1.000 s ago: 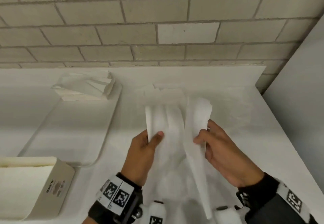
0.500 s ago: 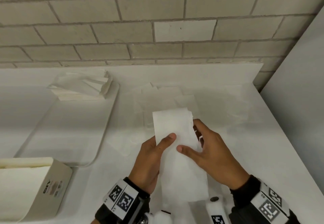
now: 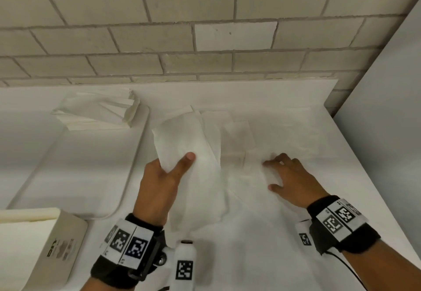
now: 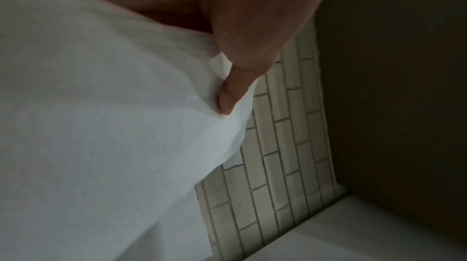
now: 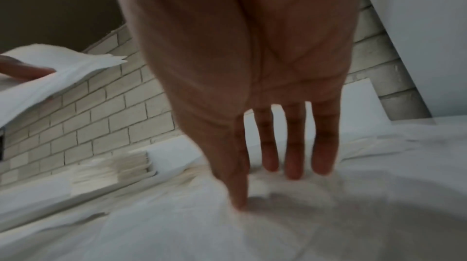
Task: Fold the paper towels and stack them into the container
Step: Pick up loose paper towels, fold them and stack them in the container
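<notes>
My left hand [image 3: 169, 167] pinches a folded white paper towel [image 3: 180, 138], thumb on top, and holds it just above the table beside the tray's right rim. In the left wrist view the thumb [image 4: 235, 89] presses on that towel [image 4: 101, 125]. My right hand [image 3: 284, 172] lies with straight, spread fingers [image 5: 293, 155] touching the loose unfolded paper towels [image 3: 262, 144] spread over the table. The container is a shallow white tray [image 3: 134, 165] at the left, with a stack of folded towels [image 3: 98, 112] in its far corner.
A cardboard box [image 3: 45, 245] stands at the lower left, near the tray's front edge. A brick wall [image 3: 205, 40] runs along the back of the table, and a white panel [image 3: 387, 131] closes the right side. More loose towels [image 5: 202, 225] lie under my right hand.
The right hand let go of the folded towel and dropped to the right onto the loose towels. The left hand carried the folded towel leftward, toward the tray.
</notes>
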A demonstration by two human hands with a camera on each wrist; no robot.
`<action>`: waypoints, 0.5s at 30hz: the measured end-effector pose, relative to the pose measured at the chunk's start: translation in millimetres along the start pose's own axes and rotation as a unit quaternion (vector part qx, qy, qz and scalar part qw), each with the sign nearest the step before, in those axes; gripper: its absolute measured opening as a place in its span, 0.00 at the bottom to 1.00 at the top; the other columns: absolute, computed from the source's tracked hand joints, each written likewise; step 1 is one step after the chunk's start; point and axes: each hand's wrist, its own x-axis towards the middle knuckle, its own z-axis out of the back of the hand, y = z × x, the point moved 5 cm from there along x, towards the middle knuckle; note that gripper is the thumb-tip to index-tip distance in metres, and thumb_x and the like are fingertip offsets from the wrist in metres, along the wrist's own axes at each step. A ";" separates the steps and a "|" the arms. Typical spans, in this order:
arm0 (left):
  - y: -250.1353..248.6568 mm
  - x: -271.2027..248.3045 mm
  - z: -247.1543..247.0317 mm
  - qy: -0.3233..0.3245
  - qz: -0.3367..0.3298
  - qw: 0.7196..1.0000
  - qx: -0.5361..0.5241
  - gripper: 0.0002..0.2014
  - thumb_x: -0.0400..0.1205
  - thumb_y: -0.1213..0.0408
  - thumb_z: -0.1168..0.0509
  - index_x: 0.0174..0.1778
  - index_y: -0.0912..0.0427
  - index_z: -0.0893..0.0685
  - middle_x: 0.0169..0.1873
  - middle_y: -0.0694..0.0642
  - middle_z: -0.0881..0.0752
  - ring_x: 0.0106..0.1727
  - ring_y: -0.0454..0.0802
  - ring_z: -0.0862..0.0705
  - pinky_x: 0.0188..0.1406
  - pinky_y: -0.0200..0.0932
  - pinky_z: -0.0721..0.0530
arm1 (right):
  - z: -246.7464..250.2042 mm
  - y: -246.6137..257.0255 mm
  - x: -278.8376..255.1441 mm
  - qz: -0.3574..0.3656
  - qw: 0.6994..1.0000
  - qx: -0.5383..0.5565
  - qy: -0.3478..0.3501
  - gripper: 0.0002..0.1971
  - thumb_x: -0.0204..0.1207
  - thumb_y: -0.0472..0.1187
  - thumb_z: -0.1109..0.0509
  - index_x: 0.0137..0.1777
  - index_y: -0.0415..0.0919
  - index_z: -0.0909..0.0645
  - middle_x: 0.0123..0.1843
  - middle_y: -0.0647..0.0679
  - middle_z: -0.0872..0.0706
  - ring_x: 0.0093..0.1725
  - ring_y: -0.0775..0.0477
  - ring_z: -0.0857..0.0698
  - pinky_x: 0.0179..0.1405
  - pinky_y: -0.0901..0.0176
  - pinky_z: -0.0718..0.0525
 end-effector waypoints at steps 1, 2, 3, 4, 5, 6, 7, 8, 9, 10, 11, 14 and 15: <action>-3.5 0.2 0.5 0.003 -0.017 0.999 0.036 0.03 0.79 0.56 0.26 0.42 0.48 0.12 0.37 0.39 0.07 0.39 0.36 0.09 0.32 0.26 0.17 | 1.5 1.1 2.3 0.007 1.000 0.004 -0.025 0.23 0.81 0.42 0.30 0.76 0.52 0.27 0.69 0.52 0.28 0.68 0.45 0.24 0.62 0.51 0.19; -6.2 0.0 0.8 0.002 -0.029 0.997 0.072 0.06 0.80 0.54 0.26 0.40 0.51 0.12 0.34 0.38 0.08 0.36 0.34 0.10 0.28 0.25 0.19 | 4.0 2.6 3.8 0.012 0.999 0.008 -0.052 0.18 0.81 0.40 0.31 0.69 0.50 0.22 0.62 0.53 0.25 0.63 0.46 0.20 0.56 0.54 0.18; -6.4 0.2 1.7 0.001 -0.034 0.995 0.096 0.09 0.79 0.53 0.26 0.38 0.53 0.13 0.32 0.38 0.09 0.35 0.34 0.11 0.27 0.25 0.20 | 5.9 3.6 4.1 0.014 0.998 0.003 -0.068 0.13 0.81 0.39 0.31 0.64 0.49 0.19 0.57 0.54 0.23 0.59 0.46 0.18 0.52 0.56 0.19; -7.0 -0.5 2.8 -0.003 -0.036 0.993 0.109 0.10 0.79 0.53 0.26 0.37 0.54 0.13 0.32 0.40 0.09 0.34 0.35 0.11 0.27 0.26 0.20 | 6.2 4.8 4.0 0.020 0.997 -0.009 -0.077 0.12 0.81 0.41 0.31 0.63 0.49 0.18 0.56 0.54 0.23 0.59 0.46 0.18 0.51 0.58 0.20; -6.6 -1.1 3.5 -0.006 -0.037 0.993 0.114 0.11 0.79 0.53 0.25 0.36 0.56 0.12 0.31 0.42 0.09 0.34 0.37 0.11 0.27 0.27 0.20 | 5.3 5.8 3.5 0.032 0.996 -0.016 -0.082 0.14 0.81 0.45 0.29 0.66 0.50 0.19 0.59 0.54 0.23 0.61 0.47 0.20 0.52 0.58 0.21; -6.3 -2.2 3.7 -0.007 -0.036 0.993 0.113 0.12 0.78 0.53 0.25 0.35 0.57 0.13 0.30 0.44 0.09 0.32 0.38 0.11 0.27 0.28 0.20 | 3.3 5.3 3.0 0.042 0.996 -0.011 -0.080 0.19 0.79 0.49 0.28 0.70 0.51 0.21 0.64 0.54 0.23 0.62 0.48 0.22 0.56 0.57 0.21; -4.4 -2.5 4.2 -0.008 -0.034 0.993 0.109 0.13 0.78 0.54 0.25 0.35 0.59 0.13 0.29 0.46 0.09 0.32 0.40 0.11 0.26 0.29 0.20 | 2.0 5.0 2.2 0.049 0.996 0.000 -0.078 0.23 0.78 0.53 0.27 0.72 0.51 0.23 0.67 0.54 0.24 0.64 0.48 0.23 0.59 0.55 0.21; -3.4 -2.6 4.8 -0.010 -0.031 0.994 0.102 0.13 0.78 0.54 0.25 0.35 0.60 0.12 0.30 0.48 0.08 0.32 0.41 0.10 0.27 0.29 0.19 | 1.2 4.9 2.4 0.052 0.996 0.007 -0.076 0.24 0.77 0.55 0.27 0.72 0.52 0.23 0.67 0.54 0.24 0.63 0.49 0.24 0.59 0.53 0.20; -3.0 -2.8 4.9 -0.009 -0.029 0.995 0.098 0.12 0.78 0.54 0.25 0.36 0.60 0.12 0.31 0.49 0.08 0.33 0.43 0.10 0.28 0.30 0.18 | 1.3 5.6 3.2 0.052 0.996 0.004 -0.074 0.22 0.78 0.54 0.27 0.71 0.52 0.22 0.66 0.54 0.22 0.62 0.49 0.23 0.58 0.53 0.19; -3.5 -3.7 4.6 -0.007 -0.027 0.995 0.095 0.12 0.78 0.55 0.25 0.37 0.60 0.11 0.33 0.49 0.07 0.34 0.43 0.09 0.29 0.31 0.17 | 2.1 6.6 4.5 0.050 0.996 -0.008 -0.077 0.19 0.80 0.53 0.29 0.69 0.51 0.19 0.63 0.54 0.21 0.60 0.49 0.22 0.56 0.53 0.19; -4.0 -4.5 3.9 -0.001 -0.028 0.995 0.094 0.11 0.77 0.55 0.24 0.37 0.59 0.11 0.33 0.48 0.07 0.35 0.43 0.09 0.29 0.31 0.16 | 3.6 7.7 5.6 0.051 0.995 -0.025 -0.081 0.16 0.81 0.51 0.31 0.67 0.50 0.17 0.61 0.53 0.19 0.58 0.49 0.21 0.54 0.54 0.19; -11.3 -11.3 -0.7 0.039 -0.057 0.992 0.101 0.05 0.76 0.55 0.24 0.42 0.53 0.08 0.37 0.44 0.06 0.39 0.40 0.08 0.35 0.32 0.13 | 12.5 10.2 4.9 0.059 0.993 -0.047 -0.096 0.14 0.85 0.51 0.36 0.62 0.49 0.14 0.56 0.51 0.16 0.54 0.48 0.18 0.51 0.53 0.17; -12.3 -13.5 -1.9 0.056 -0.074 0.990 0.108 0.06 0.76 0.54 0.23 0.45 0.51 0.08 0.40 0.43 0.06 0.42 0.39 0.07 0.39 0.34 0.12 | 17.0 9.9 3.2 0.059 0.993 -0.044 -0.096 0.14 0.85 0.51 0.37 0.61 0.49 0.13 0.55 0.52 0.15 0.53 0.48 0.18 0.50 0.52 0.17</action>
